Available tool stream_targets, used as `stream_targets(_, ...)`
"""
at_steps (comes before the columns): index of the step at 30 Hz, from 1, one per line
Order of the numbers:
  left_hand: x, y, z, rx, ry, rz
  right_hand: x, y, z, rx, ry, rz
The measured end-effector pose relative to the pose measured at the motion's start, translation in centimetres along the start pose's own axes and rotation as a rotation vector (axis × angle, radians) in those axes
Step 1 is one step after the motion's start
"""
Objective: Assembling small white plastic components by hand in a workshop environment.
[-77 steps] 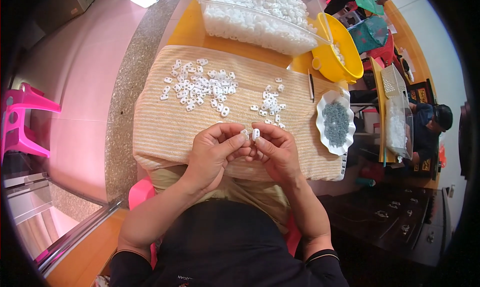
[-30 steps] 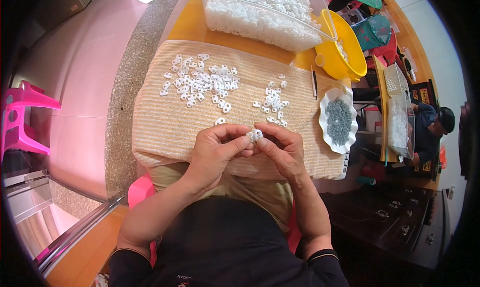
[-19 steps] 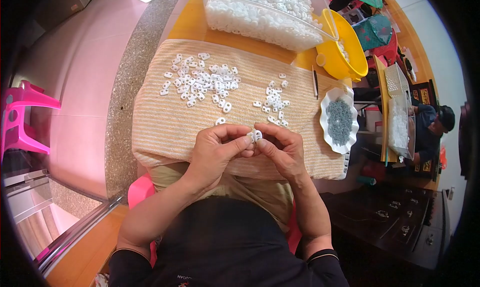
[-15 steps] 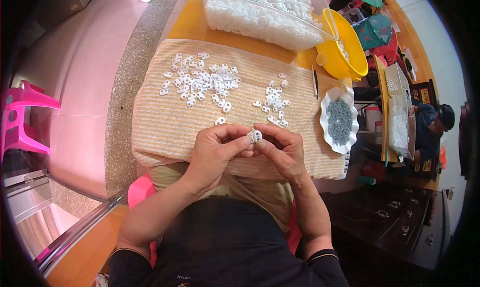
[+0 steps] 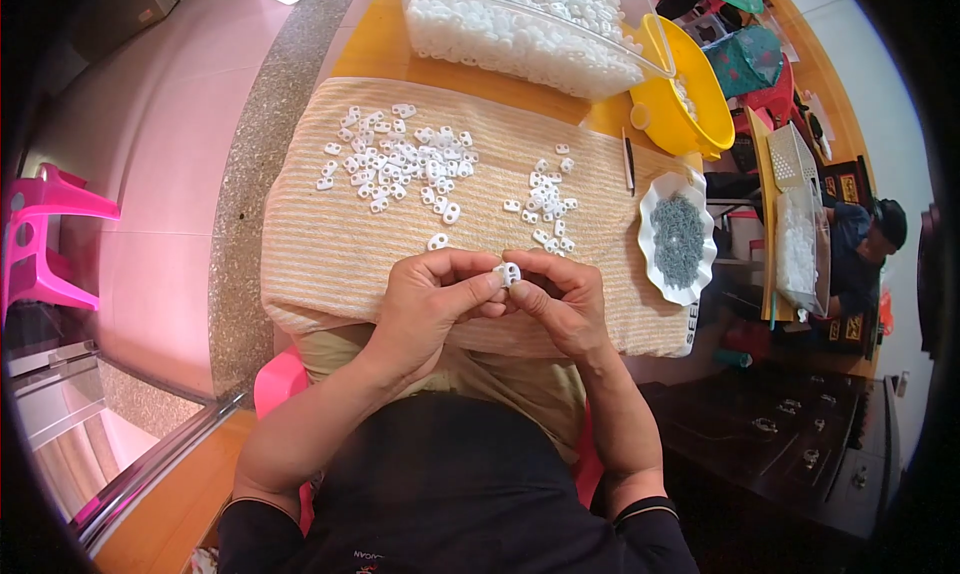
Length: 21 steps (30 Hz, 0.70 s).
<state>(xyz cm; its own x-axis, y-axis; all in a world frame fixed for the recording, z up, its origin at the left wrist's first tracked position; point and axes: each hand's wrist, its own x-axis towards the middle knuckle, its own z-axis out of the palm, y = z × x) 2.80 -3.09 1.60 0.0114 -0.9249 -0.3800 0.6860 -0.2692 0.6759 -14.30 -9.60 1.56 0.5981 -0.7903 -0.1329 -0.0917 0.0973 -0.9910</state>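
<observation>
Between the fingertips of both hands is a small white plastic piece with two holes [image 5: 511, 273]. My left hand [image 5: 432, 292] pinches it from the left, thumb and forefinger closed. From the other side my right hand [image 5: 560, 296] grips it the same way. Just beyond my left fingers one loose white piece [image 5: 437, 242] lies on the striped towel [image 5: 330, 244]. Farther off to the left spreads a large group of such white pieces [image 5: 405, 162]; a smaller group [image 5: 545, 196] lies beyond my right hand. Whatever sits inside the held piece is too small to make out.
A scalloped white dish [image 5: 654, 264] of small grey parts stands at the right, with a thin pen-like tool [image 5: 628, 162] near it. Behind are a clear bin [image 5: 660, 44] full of white pieces and a yellow basin [image 5: 652, 99]. Another person [image 5: 865, 244] sits far right.
Both hands keep their pinch on the white piece, which looks slightly turned. Otherwise the picture has only shifted a little.
</observation>
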Motion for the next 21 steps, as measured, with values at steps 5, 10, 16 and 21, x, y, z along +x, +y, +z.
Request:
stream_targets(5, -0.04, 0.05, -0.09, -0.031, -0.004, -0.043, -0.13, 0.25, 0.0, 0.045, 0.011, 0.008)
stream_targets(10, -0.05, 0.11, -0.23, -0.117, -0.016, -0.115, -0.19, -0.09, 0.17, 0.122, 0.018, 0.021)
stream_targets(16, -0.13, 0.21, -0.11, -0.197, -0.071, -0.154, -0.62, -0.09, 0.33, 0.165, 0.046, -0.001)
stream_targets(21, -0.44, -0.06, -0.05, -0.223, -0.07, -0.137, -0.75, -0.35, 0.54, 0.186, 0.025, -0.044)
